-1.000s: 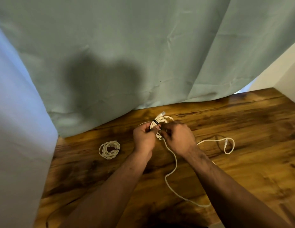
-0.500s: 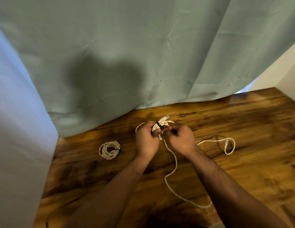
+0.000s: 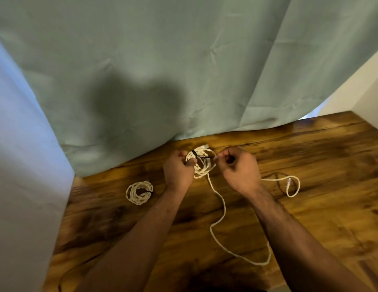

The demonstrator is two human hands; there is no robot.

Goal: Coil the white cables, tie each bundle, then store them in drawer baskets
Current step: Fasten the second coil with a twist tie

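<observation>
Your left hand (image 3: pixel 178 171) grips the white cable coil (image 3: pixel 201 163) above the wooden table (image 3: pixel 310 207), near the curtain (image 3: pixel 162 70). Your right hand (image 3: pixel 238 165) pinches the black tie (image 3: pixel 201 157) wrapped round it; a tied bundle (image 3: pixel 139 192) lies left.

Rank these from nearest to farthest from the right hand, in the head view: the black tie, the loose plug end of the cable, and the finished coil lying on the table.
1. Black tie: pinched by the right hand, stretched from the held coil.
2. Loose plug end: lying to its right.
3. Finished coil: far left, beyond the left hand.
</observation>
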